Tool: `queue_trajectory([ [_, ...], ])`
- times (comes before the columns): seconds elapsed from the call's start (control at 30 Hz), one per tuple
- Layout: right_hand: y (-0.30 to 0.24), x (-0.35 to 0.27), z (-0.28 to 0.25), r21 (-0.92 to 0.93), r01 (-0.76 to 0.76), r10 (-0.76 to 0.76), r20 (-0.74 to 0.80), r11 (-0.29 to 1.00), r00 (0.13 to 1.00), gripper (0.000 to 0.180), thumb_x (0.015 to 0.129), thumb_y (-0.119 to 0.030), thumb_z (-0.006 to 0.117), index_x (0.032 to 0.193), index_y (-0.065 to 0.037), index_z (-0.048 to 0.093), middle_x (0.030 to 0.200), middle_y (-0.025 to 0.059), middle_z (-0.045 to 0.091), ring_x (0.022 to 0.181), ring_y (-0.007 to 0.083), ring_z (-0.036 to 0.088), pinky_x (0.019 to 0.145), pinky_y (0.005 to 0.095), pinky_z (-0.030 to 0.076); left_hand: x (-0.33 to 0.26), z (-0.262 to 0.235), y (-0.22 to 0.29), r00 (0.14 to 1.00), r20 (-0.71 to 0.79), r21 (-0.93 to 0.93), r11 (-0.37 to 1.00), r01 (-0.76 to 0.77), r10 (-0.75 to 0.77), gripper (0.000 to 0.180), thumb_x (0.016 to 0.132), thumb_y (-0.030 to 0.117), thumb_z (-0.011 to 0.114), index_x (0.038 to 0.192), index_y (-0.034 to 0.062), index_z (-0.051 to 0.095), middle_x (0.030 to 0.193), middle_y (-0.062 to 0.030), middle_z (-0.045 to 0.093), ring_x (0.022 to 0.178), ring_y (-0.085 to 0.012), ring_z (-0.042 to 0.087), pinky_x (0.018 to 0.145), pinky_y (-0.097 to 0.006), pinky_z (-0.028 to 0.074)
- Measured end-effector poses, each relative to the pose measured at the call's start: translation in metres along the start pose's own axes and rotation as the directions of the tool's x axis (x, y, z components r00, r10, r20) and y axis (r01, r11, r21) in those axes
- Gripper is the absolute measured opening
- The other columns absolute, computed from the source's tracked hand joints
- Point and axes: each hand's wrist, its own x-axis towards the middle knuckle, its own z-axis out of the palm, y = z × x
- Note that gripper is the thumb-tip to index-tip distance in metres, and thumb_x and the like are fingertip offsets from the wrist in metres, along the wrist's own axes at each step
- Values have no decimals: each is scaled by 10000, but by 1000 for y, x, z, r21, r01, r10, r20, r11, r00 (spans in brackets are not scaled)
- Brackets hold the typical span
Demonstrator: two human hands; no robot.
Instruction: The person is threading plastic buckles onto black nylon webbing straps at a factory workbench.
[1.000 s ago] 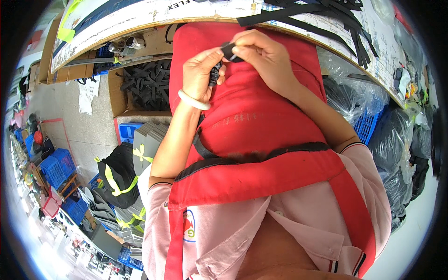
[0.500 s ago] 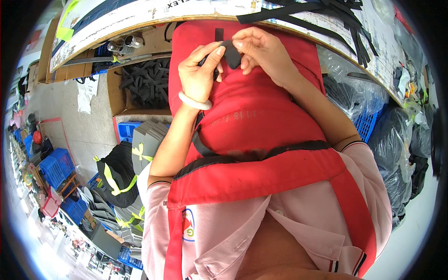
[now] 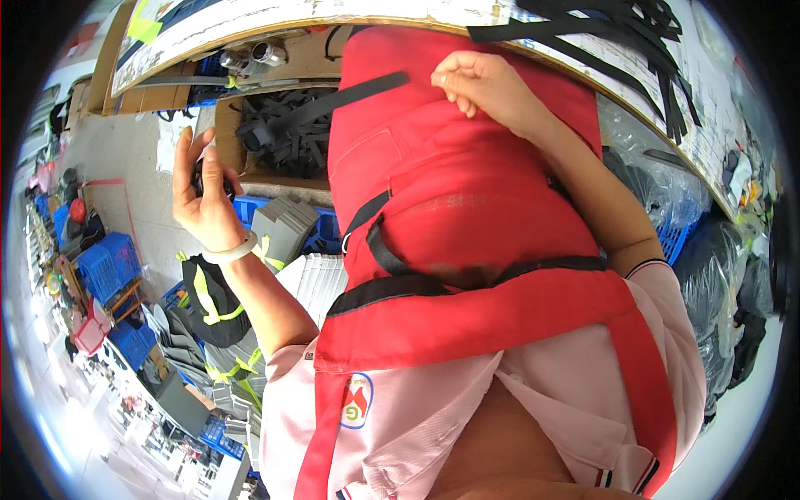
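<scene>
My left hand is out to the left, beside the cardboard box of short black strips. Its fingers are partly spread, and a small black object, mostly hidden, sits against the palm. A longer black strip stretches from over my red apron to above the box. Its box end is blurred, and neither hand touches it. Over the far part of the apron is my right hand, fingers curled and thumb against the index finger, just right of the strip's end. Nothing shows in it.
A worktable crosses the far side, with long black strips hanging off its right edge. Metal cups stand on a shelf beneath. Tied stacks of grey and black pieces stand at left; plastic-wrapped bundles are at right.
My hands, together over the apron before with a dark folded piece between them, have parted. The left swung toward the box; the right stayed over the apron. The long strip now spans toward the box.
</scene>
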Motion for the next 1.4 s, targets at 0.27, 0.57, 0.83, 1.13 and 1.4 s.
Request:
queue_trajectory([
  [0.27,-16,5,42,19,90,-90,350,996,932,203,935,-181,567,1045,-23,635,693,-11,565,554,44,501,490,187,398,-43,102,-3,665,740,-366,769,523,-100,724,774,-154,542,1427,63,317,1341,-166,480,724,-124,610,450,-182,445],
  [0.57,-2,-13,9,75,-89,81,107,993,991,220,915,-229,594,953,-17,638,706,9,590,555,54,529,499,181,416,-43,123,-32,627,722,-228,756,613,-291,336,849,-21,625,1182,-23,578,917,-98,654,592,-106,573,432,-205,436],
  [0.83,11,-15,9,90,260,-253,-84,961,964,186,868,-118,642,1026,-32,595,894,66,633,807,161,606,729,286,495,-38,163,-41,464,839,-448,125,885,-284,129,931,142,574,981,23,591,944,-112,630,684,-124,568,446,-188,426],
  [1.13,8,14,-76,-974,149,-824,-57,170,564,285,748,-168,688,1028,-132,655,1005,26,605,1019,235,533,868,386,405,-40,166,-49,551,760,-403,415,816,-345,154,880,46,624,1022,-11,618,861,-145,668,572,-141,592,427,-215,436],
  [1.4,-86,-56,15,-695,500,-754,-91,516,651,113,847,-145,630,941,-88,658,867,52,673,664,232,619,561,324,484,-44,163,-35,700,617,-409,614,675,-359,202,831,4,669,1025,-38,635,822,-130,674,569,-145,625,419,-214,445],
])
